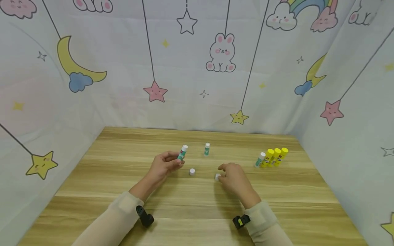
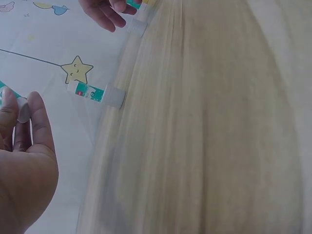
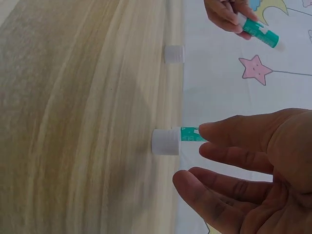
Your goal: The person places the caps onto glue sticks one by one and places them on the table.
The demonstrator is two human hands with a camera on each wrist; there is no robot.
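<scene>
My left hand (image 1: 162, 167) grips a green-and-white glue stick (image 1: 182, 152) between thumb and fingers, its white end tilted upward. Just below it on the table sits a white cap (image 1: 192, 172). A second white cap (image 1: 218, 177) lies right by the fingertips of my right hand (image 1: 234, 178). In the right wrist view the fingers (image 3: 219, 195) are spread with a gap to the thumb, and the cap (image 3: 165, 142) stands beyond them. Farther back, between the hands, another green-and-white glue stick (image 1: 207, 149) stands upright.
At the right stand several yellow glue sticks (image 1: 277, 157) in a row, with a green-and-white one (image 1: 260, 160) at its left end. The wooden table (image 1: 197, 212) ends at a patterned cloth backdrop (image 1: 191, 112). Each wrist wears a small black camera (image 1: 144, 216).
</scene>
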